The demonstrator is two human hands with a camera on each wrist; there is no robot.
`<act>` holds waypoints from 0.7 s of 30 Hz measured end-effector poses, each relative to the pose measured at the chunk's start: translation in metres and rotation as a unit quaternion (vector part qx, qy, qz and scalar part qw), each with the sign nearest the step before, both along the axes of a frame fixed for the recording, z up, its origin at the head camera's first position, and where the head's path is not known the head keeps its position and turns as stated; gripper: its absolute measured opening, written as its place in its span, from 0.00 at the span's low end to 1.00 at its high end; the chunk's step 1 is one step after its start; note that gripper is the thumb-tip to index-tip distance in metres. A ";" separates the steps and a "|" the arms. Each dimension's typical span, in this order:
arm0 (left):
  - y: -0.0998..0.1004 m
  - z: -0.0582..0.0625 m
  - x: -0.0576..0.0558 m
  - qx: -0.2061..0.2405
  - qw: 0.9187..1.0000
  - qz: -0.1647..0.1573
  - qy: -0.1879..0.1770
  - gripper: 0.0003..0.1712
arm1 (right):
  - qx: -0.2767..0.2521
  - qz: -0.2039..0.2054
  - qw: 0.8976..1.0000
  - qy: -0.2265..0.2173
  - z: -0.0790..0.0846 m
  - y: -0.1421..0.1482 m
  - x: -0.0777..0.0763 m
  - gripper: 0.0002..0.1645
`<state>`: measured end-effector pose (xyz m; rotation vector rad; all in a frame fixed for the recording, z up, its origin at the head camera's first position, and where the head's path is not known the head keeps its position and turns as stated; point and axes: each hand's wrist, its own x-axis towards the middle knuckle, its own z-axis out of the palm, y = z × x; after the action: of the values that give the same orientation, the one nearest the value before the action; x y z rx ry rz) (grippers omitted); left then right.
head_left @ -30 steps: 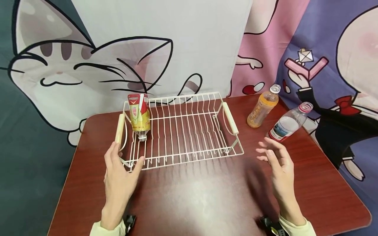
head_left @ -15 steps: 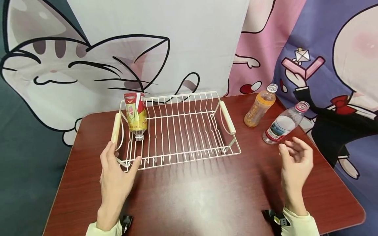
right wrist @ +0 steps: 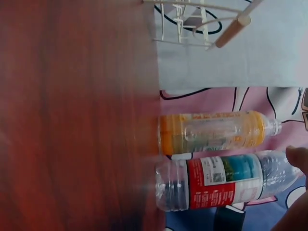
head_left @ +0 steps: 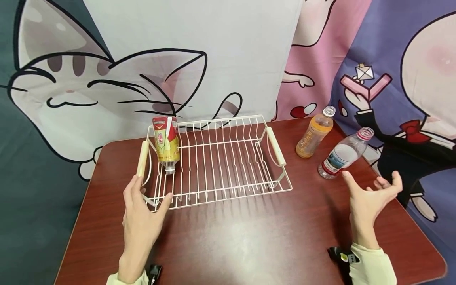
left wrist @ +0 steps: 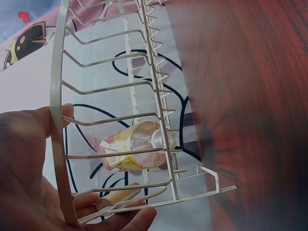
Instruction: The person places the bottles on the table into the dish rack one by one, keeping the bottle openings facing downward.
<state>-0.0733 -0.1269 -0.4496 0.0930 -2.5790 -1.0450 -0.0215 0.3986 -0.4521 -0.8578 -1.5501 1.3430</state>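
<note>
My left hand grips the front left corner of a white wire dish rack. Its thumb is on the front rail and its fingers reach round the side beside the wooden handle. An upside-down bottle with a red and yellow label leans in the rack's left end, neck down. On the right, my right hand is spread with nothing in it, thumb just in front of a clear capped-less-looking bottle with a red and blue label. Behind that bottle stands an orange-labelled bottle.
The rack's right wooden handle faces the two standing bottles across a strip of brown table. Printed cartoon cloth hangs close behind the table and along its right side.
My right hand has moved right and its fingers have spread apart, thumb toward the clear bottle. My left hand stays at the rack's corner. The rack and bottles stay put.
</note>
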 end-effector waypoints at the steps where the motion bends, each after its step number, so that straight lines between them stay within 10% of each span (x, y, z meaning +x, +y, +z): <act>1: 0.000 0.000 0.000 0.000 1.000 0.000 -0.001 0.55 | -0.003 0.012 1.000 -0.020 0.000 0.003 -0.003 0.72; 9: -0.002 0.002 0.003 -0.003 1.000 0.005 -0.008 0.55 | -0.027 0.104 0.989 -0.103 -0.008 0.026 -0.026 0.79; 21: -0.001 0.002 -0.001 0.000 1.000 -0.009 -0.007 0.55 | -0.035 0.122 0.982 -0.142 -0.020 0.038 -0.045 0.69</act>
<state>-0.0746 -0.1280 -0.4473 0.0765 -2.5976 -1.0544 -0.0664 0.4371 -0.4724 -0.9596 -1.8887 1.5067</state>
